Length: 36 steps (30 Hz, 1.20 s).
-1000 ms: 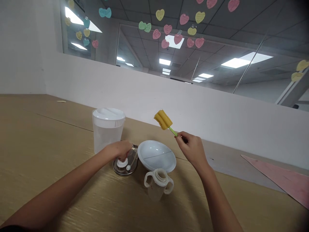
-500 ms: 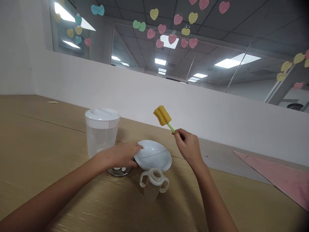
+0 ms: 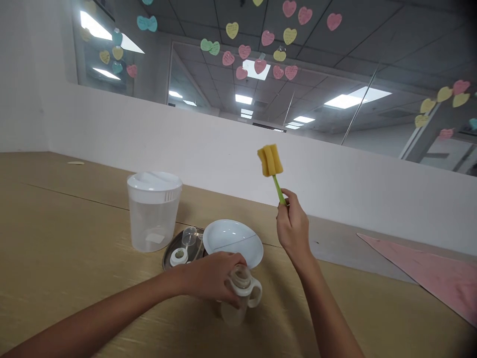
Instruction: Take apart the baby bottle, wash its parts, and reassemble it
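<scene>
My left hand (image 3: 213, 277) is wrapped around the upper part of a two-handled baby bottle (image 3: 234, 315), which stands uncapped on the table. Its open mouth faces up, one handle shows at the right, and my fingers cover the other. In my right hand (image 3: 293, 226) is the green stick of a bottle brush (image 3: 270, 160), its yellow sponge head raised in the air. Behind the bottle lies a white bowl (image 3: 233, 237). To its left, a metal tray (image 3: 167, 258) carries a white ring cap (image 3: 179, 256) and a clear cover (image 3: 189, 235); my hand hides part of it.
A clear lidded bucket (image 3: 153, 219) stands at the back left on the brown table (image 3: 74, 238). On the right lies a pink sheet (image 3: 428, 268). Along the back runs a white wall (image 3: 208, 149) under glass dotted with heart-shaped notes.
My left hand has moved from beside the bowl and tray down to the bottle and closed around it. My right hand has shifted the brush right, its sponge now higher and more upright.
</scene>
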Motion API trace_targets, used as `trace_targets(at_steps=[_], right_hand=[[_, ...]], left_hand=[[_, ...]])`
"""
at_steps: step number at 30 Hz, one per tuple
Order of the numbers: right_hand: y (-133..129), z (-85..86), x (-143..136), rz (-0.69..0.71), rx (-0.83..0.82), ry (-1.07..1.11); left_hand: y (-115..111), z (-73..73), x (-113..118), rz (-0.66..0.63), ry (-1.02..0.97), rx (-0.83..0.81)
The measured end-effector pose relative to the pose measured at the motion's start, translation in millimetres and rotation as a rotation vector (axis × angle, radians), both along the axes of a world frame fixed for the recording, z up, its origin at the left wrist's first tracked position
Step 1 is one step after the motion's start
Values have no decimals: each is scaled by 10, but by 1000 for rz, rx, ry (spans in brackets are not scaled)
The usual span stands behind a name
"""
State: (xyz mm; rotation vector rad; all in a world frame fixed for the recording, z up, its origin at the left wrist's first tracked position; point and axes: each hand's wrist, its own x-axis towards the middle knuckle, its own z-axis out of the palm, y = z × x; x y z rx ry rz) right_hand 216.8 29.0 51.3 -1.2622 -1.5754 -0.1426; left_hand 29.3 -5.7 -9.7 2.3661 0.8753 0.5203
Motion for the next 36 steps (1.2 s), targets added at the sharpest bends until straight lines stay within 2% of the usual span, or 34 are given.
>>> trace_targets(at_steps=[2,5,7,9,12,15,17,20,23,26,29,36], right_hand=[[-1,12,10,112,33,108],[-22,54,30,339,-8,251],[-46,81,44,447,-73,288],[-64,93,51,480,-118,275],[-61,78,44,403,-110,150],[-19,48,27,252,-112,-40],[15,34,23,149,-105,-117],[46,28,36,39,-95,-192],[47,28,51,-42,-102,-278],[38,20,47,-127,-77,-371],[39,4,29,-194,-42,-453],[39,-38,-9,-305,23,-591]], left_hand=[[-7,90,-36,28,-111,-96],[45,206,-95,137,-260,-179],[109,262,-145,213,-348,-171],[177,305,-207,306,-433,-107],[266,359,-319,400,-520,-12],[353,381,-434,401,-539,38],[421,362,-496,480,-493,140],[515,286,-545,601,-363,403],[555,191,-532,614,-260,613],[542,125,-486,603,-170,739],[521,104,-449,595,-103,785],[511,75,-381,622,-8,778]])
